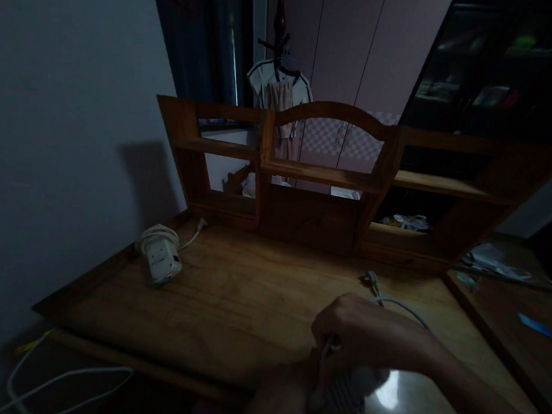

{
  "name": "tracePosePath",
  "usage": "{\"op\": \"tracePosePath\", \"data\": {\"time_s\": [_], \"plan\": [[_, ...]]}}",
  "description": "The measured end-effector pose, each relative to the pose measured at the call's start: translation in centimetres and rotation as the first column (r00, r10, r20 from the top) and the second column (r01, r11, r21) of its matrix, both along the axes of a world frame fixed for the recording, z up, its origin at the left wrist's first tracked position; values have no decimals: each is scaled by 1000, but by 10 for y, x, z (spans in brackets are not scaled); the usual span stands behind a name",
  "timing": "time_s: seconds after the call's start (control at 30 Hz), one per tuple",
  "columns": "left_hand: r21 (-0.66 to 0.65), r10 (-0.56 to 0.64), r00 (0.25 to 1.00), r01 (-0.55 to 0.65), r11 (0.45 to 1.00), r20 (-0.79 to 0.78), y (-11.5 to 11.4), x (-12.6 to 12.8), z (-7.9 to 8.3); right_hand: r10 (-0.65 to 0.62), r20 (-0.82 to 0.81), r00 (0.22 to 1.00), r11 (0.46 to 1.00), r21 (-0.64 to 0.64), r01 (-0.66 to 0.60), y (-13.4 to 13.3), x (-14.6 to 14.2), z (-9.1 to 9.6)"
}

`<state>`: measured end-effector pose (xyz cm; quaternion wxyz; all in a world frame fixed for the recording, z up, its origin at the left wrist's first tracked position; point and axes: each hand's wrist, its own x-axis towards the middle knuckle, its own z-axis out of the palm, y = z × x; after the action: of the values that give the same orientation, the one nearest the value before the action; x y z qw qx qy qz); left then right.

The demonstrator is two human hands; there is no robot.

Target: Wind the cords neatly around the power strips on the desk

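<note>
My right hand (366, 334) is closed in a fist around a thin white cable (405, 305) low in the middle of the wooden desk (248, 301). The cable loops up from the fist toward a small plug (372, 280) lying on the desk. Below the fist sits a pale ridged object (344, 393), wound with cable as far as I can tell. My left hand (288, 395) is dark and low at the frame's bottom, touching that object; its fingers are hidden.
A white power adapter wrapped in its cord (159, 255) lies at the desk's left. A wooden shelf unit (327, 173) stands along the back. More white cable (62, 378) hangs below the desk's left edge. A second desk with papers (494, 258) is at right.
</note>
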<state>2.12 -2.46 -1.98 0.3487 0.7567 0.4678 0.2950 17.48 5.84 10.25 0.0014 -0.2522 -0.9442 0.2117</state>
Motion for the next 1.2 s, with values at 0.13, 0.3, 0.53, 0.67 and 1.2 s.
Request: {"op": "tracePosePath", "data": {"time_s": [0.13,0.3,0.53,0.67,1.2], "plan": [[403,-96,956,206,892,-277,-5,5,-11,128,2,992,919,-375,-118,8,-1,-6],[807,65,984,100,582,-169,-5,0,5,12,-132,991,683,-723,-104,25,11,-12],[859,152,986,-25,512,-62,-2,-9,30,-105,-253,962,733,-674,-97,23,26,-17],[855,137,990,-98,510,31,-7,-9,34,-175,-238,955,663,-746,-65,21,29,-23],[908,179,984,-90,409,17,-13,-39,40,-317,-282,906,701,-713,24,-9,27,-35]]}}
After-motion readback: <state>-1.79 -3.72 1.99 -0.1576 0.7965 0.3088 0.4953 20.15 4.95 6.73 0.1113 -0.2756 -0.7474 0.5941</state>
